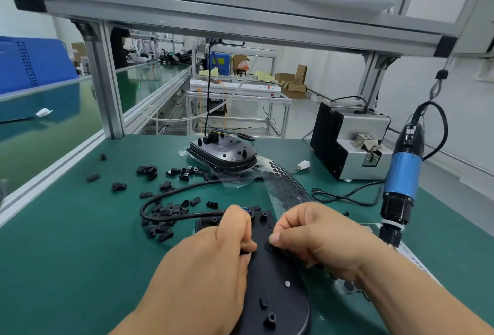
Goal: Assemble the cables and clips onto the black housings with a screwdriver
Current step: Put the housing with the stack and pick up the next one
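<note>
A flat black housing [275, 289] lies on the green table in front of me. My left hand [211, 262] is curled over its left side and grips something small and black at the housing's surface; the item itself is mostly hidden. My right hand [318, 238] rests on the housing's right side, with thumb and fingers pinching a small black piece. A black cable [165, 195] loops from the housing's far end to the left. Loose black clips [163, 217] lie scattered beyond. A blue electric screwdriver [401, 182] hangs at the right.
A stack of finished black housings [224, 155] sits at the table's far middle. A clear sheet of black round pads [286, 187] lies beside my right hand. A grey screw feeder box [347, 142] stands far right. An aluminium frame post [107, 88] rises at the left.
</note>
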The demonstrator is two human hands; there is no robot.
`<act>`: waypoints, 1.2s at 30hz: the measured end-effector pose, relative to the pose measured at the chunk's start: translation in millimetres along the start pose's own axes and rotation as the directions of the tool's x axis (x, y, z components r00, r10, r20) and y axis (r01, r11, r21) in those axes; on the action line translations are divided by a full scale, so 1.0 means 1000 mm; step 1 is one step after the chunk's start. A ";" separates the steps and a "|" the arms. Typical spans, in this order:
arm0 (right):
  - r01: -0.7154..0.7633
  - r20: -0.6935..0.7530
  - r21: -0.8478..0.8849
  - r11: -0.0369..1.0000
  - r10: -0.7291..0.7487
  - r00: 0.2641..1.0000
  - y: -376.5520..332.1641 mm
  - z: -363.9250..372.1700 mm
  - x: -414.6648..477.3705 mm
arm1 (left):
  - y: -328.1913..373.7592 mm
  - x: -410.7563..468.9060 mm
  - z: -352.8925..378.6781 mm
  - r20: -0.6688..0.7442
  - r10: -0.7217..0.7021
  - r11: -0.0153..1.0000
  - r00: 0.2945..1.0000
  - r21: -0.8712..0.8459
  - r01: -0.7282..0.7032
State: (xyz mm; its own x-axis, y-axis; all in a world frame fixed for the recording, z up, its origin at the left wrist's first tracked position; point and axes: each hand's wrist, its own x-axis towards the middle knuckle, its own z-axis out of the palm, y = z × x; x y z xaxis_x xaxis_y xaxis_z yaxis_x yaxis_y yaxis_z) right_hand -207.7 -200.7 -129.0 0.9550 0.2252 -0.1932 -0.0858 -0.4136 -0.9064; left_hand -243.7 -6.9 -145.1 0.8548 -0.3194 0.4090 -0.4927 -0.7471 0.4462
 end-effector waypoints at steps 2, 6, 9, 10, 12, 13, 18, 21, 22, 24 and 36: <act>-0.014 0.008 0.053 0.998 0.014 1.000 0.000 0.001 0.000 | 0.001 0.000 -0.001 0.000 -0.002 1.000 1.000 0.004 0.002; -0.007 0.008 0.033 0.999 0.007 1.000 0.000 0.001 0.000 | 0.001 -0.001 -0.002 0.010 -0.013 1.000 1.000 -0.011 0.013; 0.004 -0.002 -0.005 1.000 -0.004 1.000 0.000 0.001 0.000 | 0.001 0.000 -0.001 0.013 -0.007 1.000 1.000 -0.006 0.007; 0.007 -0.005 -0.017 1.000 -0.007 1.000 0.000 0.001 0.000 | 0.002 0.000 -0.002 0.030 -0.020 1.000 0.999 0.003 0.020; 0.015 -0.012 -0.036 0.999 -0.016 1.000 -0.001 0.002 -0.001 | 0.005 0.000 -0.004 0.049 -0.028 1.000 0.998 0.006 0.028; 0.019 -0.018 -0.048 0.999 -0.020 1.000 -0.001 0.002 -0.001 | 0.001 -0.004 -0.003 0.051 -0.021 1.000 0.998 0.015 0.021; 0.019 -0.032 -0.086 0.996 -0.022 0.999 -0.002 0.003 -0.002 | -0.003 0.021 0.015 0.152 0.044 0.993 0.987 0.098 -0.059; 0.026 -0.030 -0.100 0.995 -0.030 0.999 -0.004 0.002 -0.003 | 0.000 0.025 0.009 0.110 0.131 0.979 0.985 0.141 -0.146; 0.026 -0.031 -0.109 0.994 -0.030 0.999 -0.004 0.002 -0.003 | 0.005 0.023 0.004 0.132 0.101 0.982 0.986 0.148 -0.120; 0.021 -0.031 -0.124 0.992 -0.025 0.999 -0.004 0.002 -0.003 | 0.007 0.004 -0.007 0.134 0.096 0.993 0.986 0.057 -0.105; 0.013 -0.396 -0.079 0.997 -0.043 0.917 0.000 -0.020 -0.007 | 0.005 0.005 -0.007 0.191 0.100 0.992 0.976 0.052 -0.111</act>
State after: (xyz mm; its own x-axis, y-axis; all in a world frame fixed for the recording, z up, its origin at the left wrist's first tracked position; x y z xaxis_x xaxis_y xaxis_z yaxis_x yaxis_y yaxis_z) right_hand -208.1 -220.1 -119.8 0.9921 -0.1253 0.0112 -0.0507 -0.4793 -0.8762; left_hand -242.5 -7.9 -134.9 0.8167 -0.4979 0.2916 -0.5758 -0.7359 0.3563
